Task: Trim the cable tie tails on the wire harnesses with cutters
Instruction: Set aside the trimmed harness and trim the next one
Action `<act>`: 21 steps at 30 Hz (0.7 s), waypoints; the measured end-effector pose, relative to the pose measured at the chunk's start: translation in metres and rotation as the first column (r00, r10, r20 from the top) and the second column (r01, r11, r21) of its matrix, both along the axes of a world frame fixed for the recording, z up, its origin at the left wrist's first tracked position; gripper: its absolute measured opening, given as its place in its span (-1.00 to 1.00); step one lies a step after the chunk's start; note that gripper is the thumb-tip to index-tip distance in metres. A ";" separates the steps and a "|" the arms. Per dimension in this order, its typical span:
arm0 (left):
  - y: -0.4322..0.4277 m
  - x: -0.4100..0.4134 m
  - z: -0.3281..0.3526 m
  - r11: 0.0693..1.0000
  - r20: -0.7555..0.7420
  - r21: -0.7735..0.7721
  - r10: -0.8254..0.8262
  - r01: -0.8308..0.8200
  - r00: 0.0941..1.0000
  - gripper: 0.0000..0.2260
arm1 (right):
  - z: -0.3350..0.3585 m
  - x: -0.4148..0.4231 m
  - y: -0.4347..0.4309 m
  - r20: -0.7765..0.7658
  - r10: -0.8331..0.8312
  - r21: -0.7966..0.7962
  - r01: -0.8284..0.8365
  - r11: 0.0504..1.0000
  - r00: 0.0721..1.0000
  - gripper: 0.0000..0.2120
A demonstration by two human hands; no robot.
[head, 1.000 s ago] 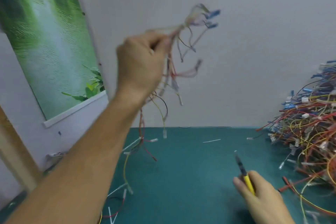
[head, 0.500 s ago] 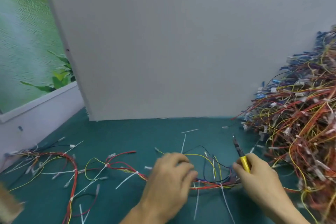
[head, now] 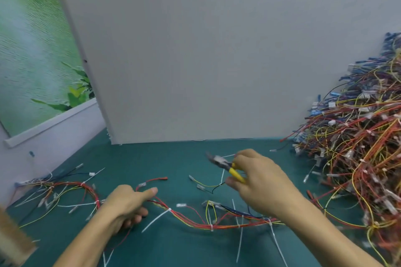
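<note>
A red, yellow and blue wire harness (head: 217, 224) lies stretched across the green mat, with several white cable tie tails (head: 155, 221) sticking out from it. My left hand (head: 128, 206) rests on the harness's left part, fingers curled down around the wires and thumb pointing right. My right hand (head: 260, 182) hovers above the harness and grips yellow-handled cutters (head: 227, 168), whose blurred jaws point up and to the left. One long tail (head: 275, 238) runs toward the mat's near edge.
A tall heap of tangled harnesses (head: 358, 147) fills the right side. Another harness (head: 65, 193) lies at the left by the wall. A grey panel (head: 217, 50) stands behind the green mat (head: 173, 249). Cut tail pieces are scattered on the mat.
A second ago my left hand held a harness up in the air; then it was laid down flat. Now my right hand has lifted and turned the cutters leftward, and my left hand has slid left.
</note>
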State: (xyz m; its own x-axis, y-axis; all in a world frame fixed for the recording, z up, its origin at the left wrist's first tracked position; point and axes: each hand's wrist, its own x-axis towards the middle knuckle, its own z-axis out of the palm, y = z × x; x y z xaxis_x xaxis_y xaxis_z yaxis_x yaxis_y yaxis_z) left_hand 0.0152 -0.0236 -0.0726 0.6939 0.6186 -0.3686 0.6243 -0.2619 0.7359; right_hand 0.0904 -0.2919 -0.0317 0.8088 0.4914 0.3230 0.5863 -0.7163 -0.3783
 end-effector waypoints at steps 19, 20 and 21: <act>-0.008 0.041 -0.033 0.921 0.147 0.315 -0.286 0.229 0.947 -0.84 | 0.026 0.025 -0.031 -0.365 0.170 -0.329 -0.297 0.896 0.916 -0.86; -0.008 0.042 -0.034 0.905 0.133 0.350 -0.302 0.240 0.944 -0.84 | 0.030 0.028 -0.033 -0.340 0.169 -0.231 -0.256 0.939 0.925 -0.88; -0.009 0.042 -0.034 0.885 0.113 0.391 -0.319 0.253 0.941 -0.83 | 0.034 0.033 -0.035 -0.301 0.155 -0.080 -0.187 0.979 0.941 -0.88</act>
